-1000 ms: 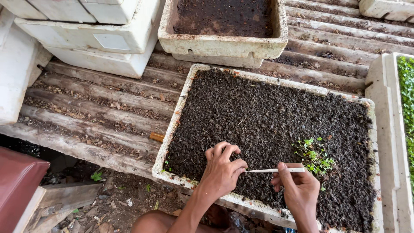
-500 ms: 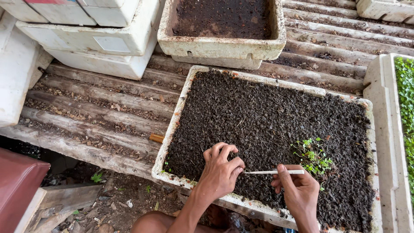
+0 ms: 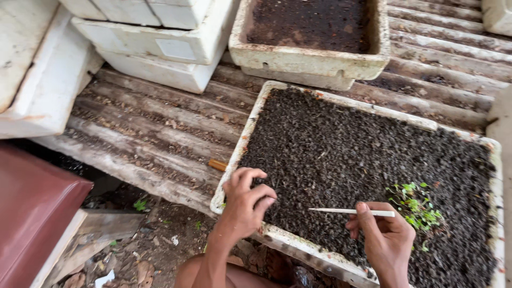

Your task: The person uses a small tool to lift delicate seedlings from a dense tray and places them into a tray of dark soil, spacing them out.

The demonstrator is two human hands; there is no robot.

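A white foam tray (image 3: 250, 124) full of dark soil lies in front of me. My left hand (image 3: 244, 202) rests on the soil at the tray's near left corner, fingers curled with the tips pinched into the soil. My right hand (image 3: 385, 237) holds a thin white stick (image 3: 352, 212) that points left, just above the soil. A small clump of green seedlings (image 3: 416, 205) lies on the soil right beside my right hand.
A second soil-filled foam tray (image 3: 312, 63) sits behind. Stacked white foam boxes (image 3: 154, 48) stand at the back left on grey corrugated sheeting (image 3: 149, 138). A dark red box (image 3: 32, 208) is at the lower left. Another foam tray's edge (image 3: 501, 112) shows at the right.
The view has shifted so the tray sits further right in the frame. Both hands stay in nearly the same pose, the stick still pointing left.
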